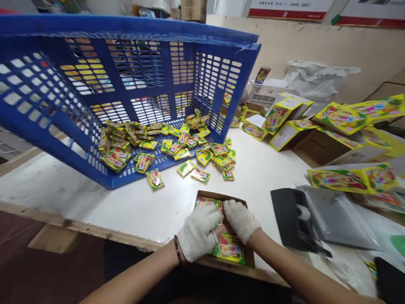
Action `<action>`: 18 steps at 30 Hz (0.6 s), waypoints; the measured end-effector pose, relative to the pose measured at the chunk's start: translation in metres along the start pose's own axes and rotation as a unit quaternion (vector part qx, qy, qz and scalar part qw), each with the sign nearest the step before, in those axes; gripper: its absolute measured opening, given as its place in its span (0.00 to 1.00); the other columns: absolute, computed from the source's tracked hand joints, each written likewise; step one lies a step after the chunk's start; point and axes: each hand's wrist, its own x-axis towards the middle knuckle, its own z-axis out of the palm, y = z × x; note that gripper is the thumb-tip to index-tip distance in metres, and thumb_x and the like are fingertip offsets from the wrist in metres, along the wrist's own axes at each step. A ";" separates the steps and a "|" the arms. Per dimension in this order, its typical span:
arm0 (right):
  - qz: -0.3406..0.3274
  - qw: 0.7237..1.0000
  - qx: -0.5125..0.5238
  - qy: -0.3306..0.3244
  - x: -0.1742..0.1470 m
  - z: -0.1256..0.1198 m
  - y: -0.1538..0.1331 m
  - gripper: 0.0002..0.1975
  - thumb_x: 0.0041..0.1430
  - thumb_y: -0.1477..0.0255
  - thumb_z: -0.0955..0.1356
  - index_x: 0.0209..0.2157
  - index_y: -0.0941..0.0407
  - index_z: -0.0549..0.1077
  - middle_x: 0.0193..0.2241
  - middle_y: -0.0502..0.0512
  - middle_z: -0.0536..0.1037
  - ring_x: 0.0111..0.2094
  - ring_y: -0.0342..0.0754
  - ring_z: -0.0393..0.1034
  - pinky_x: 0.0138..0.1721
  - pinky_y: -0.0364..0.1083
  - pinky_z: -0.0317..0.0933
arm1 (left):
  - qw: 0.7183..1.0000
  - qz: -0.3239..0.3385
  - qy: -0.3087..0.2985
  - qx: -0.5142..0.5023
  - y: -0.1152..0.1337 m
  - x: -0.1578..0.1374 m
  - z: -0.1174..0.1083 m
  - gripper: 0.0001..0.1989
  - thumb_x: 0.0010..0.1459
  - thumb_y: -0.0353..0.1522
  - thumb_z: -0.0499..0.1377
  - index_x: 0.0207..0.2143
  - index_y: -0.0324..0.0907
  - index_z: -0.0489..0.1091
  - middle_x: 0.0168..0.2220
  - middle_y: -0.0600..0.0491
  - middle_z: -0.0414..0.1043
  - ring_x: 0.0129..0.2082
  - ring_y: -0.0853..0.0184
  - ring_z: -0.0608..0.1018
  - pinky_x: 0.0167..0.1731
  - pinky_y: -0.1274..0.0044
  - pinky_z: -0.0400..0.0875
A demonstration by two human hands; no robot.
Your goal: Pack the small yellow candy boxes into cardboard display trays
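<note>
My left hand [201, 232], in a white knitted glove with a beaded bracelet at the wrist, reaches into an open cardboard box [250, 257] at the table's front edge. Its fingers are curled and closed. My right hand [241, 220], gloved too, sits close beside it in the same box with its fingers bent down. Whatever the fingertips grip is hidden behind the gloves. Small flat yellow-green printed packs [232, 250] lie in rows in the box, under and around both hands.
A blue plastic basket [126, 93] lies tipped on its side, with many small packs [182, 154] spilling onto the white table [164, 223]. Yellow printed cartons [338, 177] stand at the right. Nearby are a black tape dispenser [292, 217] and clear plastic sheets [341, 219].
</note>
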 end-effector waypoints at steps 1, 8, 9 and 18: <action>0.001 1.000 -0.005 0.011 -0.001 0.005 -0.003 0.19 0.63 0.83 0.57 0.51 0.64 0.70 0.42 0.73 0.75 0.43 0.59 0.75 0.39 0.53 0.69 | 0.997 -0.050 0.055 0.013 -0.014 0.003 -0.012 0.11 0.62 0.38 0.52 0.39 0.44 0.72 0.40 0.50 0.72 0.42 0.64 0.74 0.45 0.74 0.69; 0.066 0.997 -0.027 0.036 0.003 0.031 -0.031 0.26 0.61 0.85 0.56 0.60 0.66 0.63 0.51 0.83 0.69 0.50 0.65 0.70 0.38 0.57 0.69 | 0.867 -0.398 0.263 0.141 -0.137 0.010 -0.071 0.32 0.51 0.39 0.62 0.56 0.33 0.60 0.53 0.35 0.58 0.53 0.45 0.67 0.50 0.59 0.66; 0.076 0.996 -0.029 0.033 0.004 0.032 -0.033 0.26 0.61 0.85 0.56 0.61 0.65 0.63 0.53 0.83 0.68 0.53 0.65 0.68 0.40 0.58 0.68 | 0.852 -0.423 0.271 0.145 -0.148 0.007 -0.069 0.37 0.48 0.40 0.64 0.58 0.32 0.58 0.54 0.32 0.56 0.54 0.42 0.67 0.50 0.57 0.66; 0.049 0.999 -0.011 0.009 -0.010 0.020 -0.025 0.27 0.61 0.83 0.58 0.61 0.61 0.62 0.55 0.78 0.67 0.56 0.62 0.65 0.49 0.58 0.64 | 0.848 -0.455 0.258 0.083 -0.171 -0.008 -0.043 0.39 0.49 0.34 0.61 0.61 0.32 0.51 0.55 0.33 0.62 0.54 0.44 0.69 0.51 0.60 0.67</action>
